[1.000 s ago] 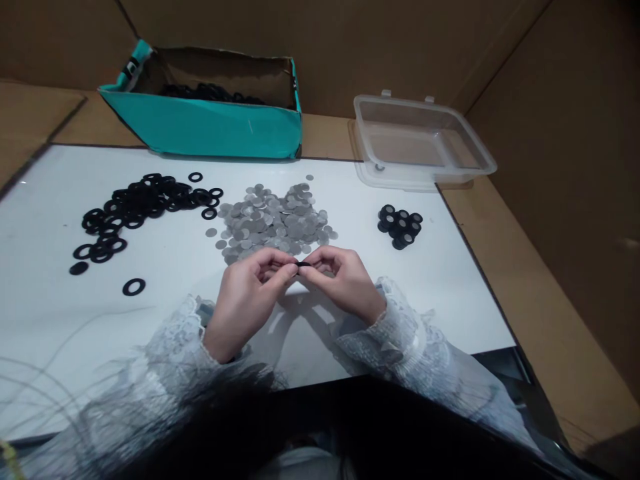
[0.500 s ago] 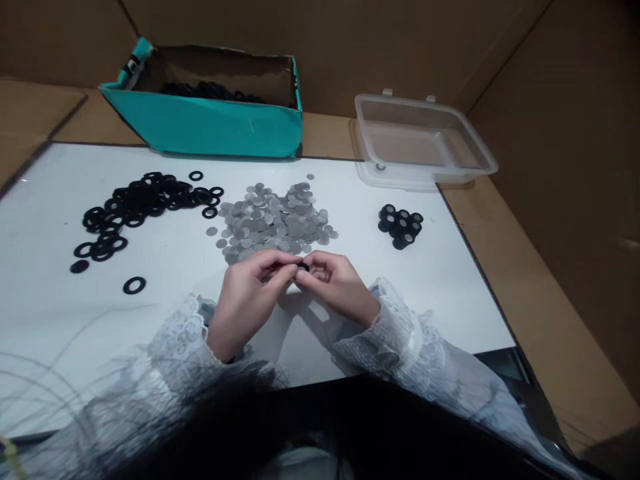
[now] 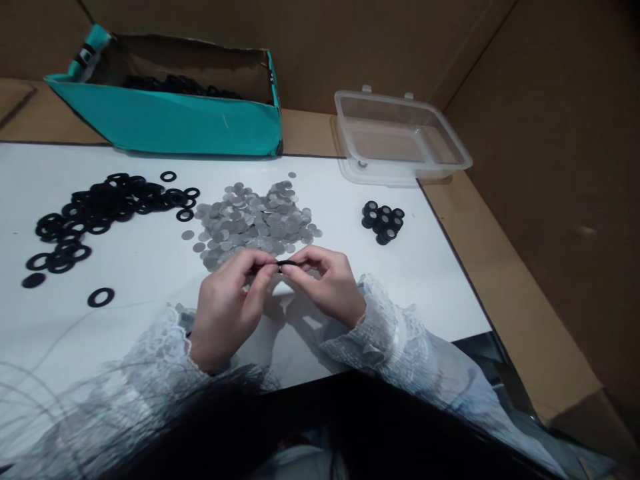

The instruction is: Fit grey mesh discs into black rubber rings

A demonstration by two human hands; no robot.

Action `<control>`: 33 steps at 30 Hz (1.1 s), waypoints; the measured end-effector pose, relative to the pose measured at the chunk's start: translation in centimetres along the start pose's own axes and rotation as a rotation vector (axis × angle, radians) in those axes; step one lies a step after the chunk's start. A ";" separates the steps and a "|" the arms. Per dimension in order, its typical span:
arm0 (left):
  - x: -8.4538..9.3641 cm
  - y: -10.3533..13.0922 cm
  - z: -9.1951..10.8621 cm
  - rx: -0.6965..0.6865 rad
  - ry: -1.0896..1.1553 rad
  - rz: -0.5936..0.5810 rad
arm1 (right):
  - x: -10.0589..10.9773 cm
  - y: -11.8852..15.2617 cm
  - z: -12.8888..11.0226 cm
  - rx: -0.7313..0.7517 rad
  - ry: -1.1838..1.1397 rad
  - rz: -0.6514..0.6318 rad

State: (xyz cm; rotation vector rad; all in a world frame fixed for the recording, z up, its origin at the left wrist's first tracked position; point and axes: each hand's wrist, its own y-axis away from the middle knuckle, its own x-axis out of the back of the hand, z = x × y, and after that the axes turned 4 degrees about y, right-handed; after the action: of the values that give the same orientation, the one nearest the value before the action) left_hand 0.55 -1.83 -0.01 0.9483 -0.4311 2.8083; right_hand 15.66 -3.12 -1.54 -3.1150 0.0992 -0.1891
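My left hand and my right hand meet in front of me, thumbs and fingers pinched on the two sides of one black ring. The ring is held almost edge-on, so its opening does not show, and the fingertips cover part of it. Just beyond the hands a pile of small flat grey discs spreads over the white board. To the left lies a heap of loose black rings, with a single black ring apart from it, nearer to me.
Stacks of black rings with grey centres stand at the right. Behind them a clear plastic container rests at the board's back edge. A turquoise box with black rings inside stands at the back left. Cardboard walls enclose the board.
The ring between my fingers has turned from showing part of its face to nearly edge-on. Both hands still grip it. The whole view has shifted, so the scene sits further left.
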 end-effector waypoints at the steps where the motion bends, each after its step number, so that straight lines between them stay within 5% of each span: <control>1: -0.1 0.0 0.0 -0.007 -0.003 0.007 | -0.2 0.0 0.1 -0.021 -0.031 0.015; 8: -0.5 -0.4 -0.1 0.241 0.268 -0.024 | -1.3 -0.2 0.7 -0.144 -0.310 0.001; 15: 0.1 -0.9 -0.7 0.179 0.132 -0.134 | 0.9 -0.9 0.2 -0.017 0.114 -0.160; 21: 0.1 -0.8 -0.3 0.235 0.253 -0.103 | 0.3 -0.8 0.1 -0.128 -0.096 -0.093; 27: -0.6 -0.1 0.0 0.107 0.096 0.000 | 0.1 -0.3 -0.1 -0.138 -0.122 0.030; 33: -0.2 -0.4 -0.3 0.158 0.083 -0.036 | 0.3 -0.4 0.1 -0.262 -0.200 -0.058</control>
State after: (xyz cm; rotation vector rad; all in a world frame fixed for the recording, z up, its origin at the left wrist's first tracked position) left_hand 0.65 -1.39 -0.29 0.8547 -0.1815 2.8702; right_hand 15.95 -2.75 -1.61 -3.3775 0.0318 0.1474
